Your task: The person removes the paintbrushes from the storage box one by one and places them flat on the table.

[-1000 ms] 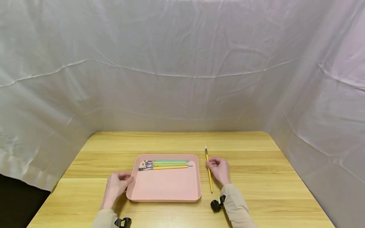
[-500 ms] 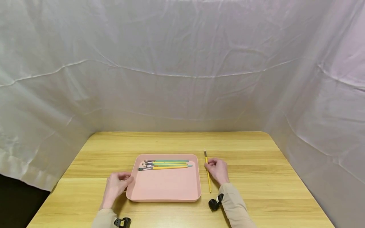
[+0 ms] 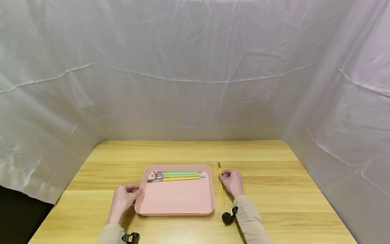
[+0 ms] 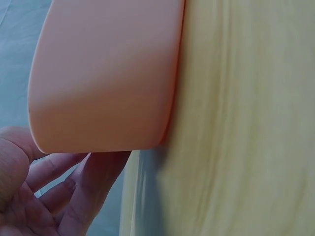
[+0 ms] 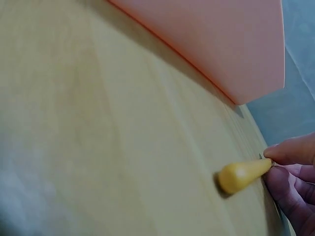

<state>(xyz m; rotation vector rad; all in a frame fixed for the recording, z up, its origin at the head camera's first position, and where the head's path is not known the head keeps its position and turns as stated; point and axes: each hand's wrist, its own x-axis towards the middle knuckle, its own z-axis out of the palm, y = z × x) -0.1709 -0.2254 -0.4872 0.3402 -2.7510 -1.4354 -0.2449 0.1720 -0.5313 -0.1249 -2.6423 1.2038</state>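
Note:
A pink tray (image 3: pixel 176 201) rests on the wooden table, with several paintbrushes (image 3: pixel 182 179) lying side by side across its far half. Their handles are yellow, green and teal, and the bristles point left. My left hand (image 3: pixel 122 200) grips the tray's left rim; the left wrist view shows thumb and fingers (image 4: pixel 96 184) around the tray's edge. To the right of the tray, my right hand (image 3: pixel 233 183) pinches a yellow paintbrush (image 3: pixel 222 193) near its middle, bristles pointing away from me. The right wrist view shows the rounded handle end (image 5: pixel 238 178) low over the table.
The wooden table (image 3: pixel 274 210) spreads around the tray on all sides. Grey fabric (image 3: pixel 195 108) hangs behind the table and along both sides. A small black camera (image 3: pixel 230 216) is strapped to the right wrist, another (image 3: pixel 131 238) to the left.
My right hand has shifted slightly left with the yellow paintbrush, whose bristle end has come slightly nearer to me. My left hand and the tray look still.

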